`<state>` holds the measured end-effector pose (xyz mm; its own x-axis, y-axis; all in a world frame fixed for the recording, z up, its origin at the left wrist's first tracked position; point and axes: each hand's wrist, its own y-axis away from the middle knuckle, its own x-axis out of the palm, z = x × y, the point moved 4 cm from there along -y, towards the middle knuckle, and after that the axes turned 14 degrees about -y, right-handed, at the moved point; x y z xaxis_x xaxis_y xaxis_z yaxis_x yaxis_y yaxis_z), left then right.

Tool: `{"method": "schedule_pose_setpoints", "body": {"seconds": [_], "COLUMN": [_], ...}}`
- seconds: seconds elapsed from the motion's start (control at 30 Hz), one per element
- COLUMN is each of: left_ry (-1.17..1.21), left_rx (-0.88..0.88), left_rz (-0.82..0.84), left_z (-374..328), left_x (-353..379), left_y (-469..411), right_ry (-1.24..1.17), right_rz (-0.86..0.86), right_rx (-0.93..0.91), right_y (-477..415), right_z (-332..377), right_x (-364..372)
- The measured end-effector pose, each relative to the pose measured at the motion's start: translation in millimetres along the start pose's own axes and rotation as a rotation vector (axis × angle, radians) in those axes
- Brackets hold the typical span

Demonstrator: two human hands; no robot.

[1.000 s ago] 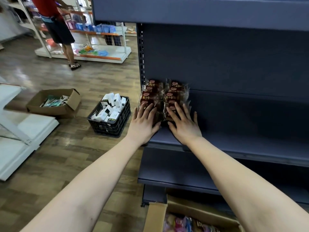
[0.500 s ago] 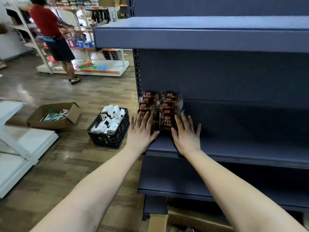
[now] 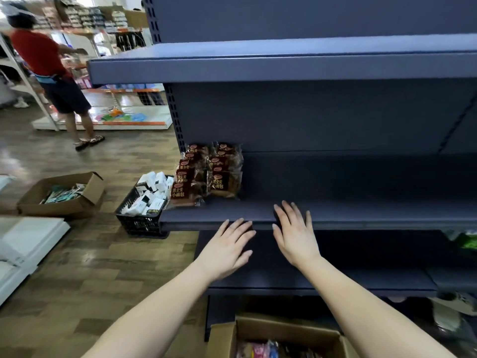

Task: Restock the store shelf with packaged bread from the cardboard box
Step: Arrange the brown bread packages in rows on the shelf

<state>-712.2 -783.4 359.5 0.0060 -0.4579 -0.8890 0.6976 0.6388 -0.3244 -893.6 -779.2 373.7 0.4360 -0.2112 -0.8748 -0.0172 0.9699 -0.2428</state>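
Observation:
Two rows of brown packaged bread (image 3: pixel 207 173) stand at the left end of the dark blue shelf (image 3: pixel 348 210). My left hand (image 3: pixel 227 246) hovers flat in front of the shelf's front edge, fingers straight, holding nothing. Beside it, my right hand (image 3: pixel 294 233) is spread open with its fingertips over the shelf edge, also empty. Both hands are apart from the bread. The cardboard box (image 3: pixel 273 334) with colourful packages sits on the floor below, cut off by the frame's bottom edge.
A black crate (image 3: pixel 140 218) of white boxes stands on the wooden floor left of the shelf, with an open cardboard box (image 3: pixel 62 195) further left. A person in a red shirt (image 3: pixel 49 71) stands at a far shelf. A white shelf base (image 3: pixel 23 244) lies at left.
Both hands have pulled back from the bread packs toward me and now sit at the shelf's front edge. The view has tilted up, showing more of the upper shelf.

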Motion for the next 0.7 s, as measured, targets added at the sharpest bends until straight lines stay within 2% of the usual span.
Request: {"method": "schedule_pose_setpoints", "body": {"seconds": [0.13, 0.27, 0.4, 0.5, 0.7], "left_ry": [0.013, 0.013, 0.086, 0.191, 0.404], "left_rx": [-0.068, -0.142, -0.29, -0.345, -0.202], "left_rz": [0.105, 0.212, 0.354, 0.49, 0.858], "left_z": [-29, -42, -61, -97, -206], "left_x": [1, 5, 27, 65, 135], "left_y": [18, 45, 82, 123, 207], "right_ry": [0.01, -0.096, -0.159, -0.222, -0.166], "right_rz": [0.028, 0.036, 0.154, 0.295, 0.628], "right_rx": [-0.058, -0.1, -0.107, 0.035, 0.45], "right_y": [13, 30, 75, 129, 266], "right_z": [-6, 5, 10, -14, -102], "right_x": [9, 24, 66, 114, 201]}}
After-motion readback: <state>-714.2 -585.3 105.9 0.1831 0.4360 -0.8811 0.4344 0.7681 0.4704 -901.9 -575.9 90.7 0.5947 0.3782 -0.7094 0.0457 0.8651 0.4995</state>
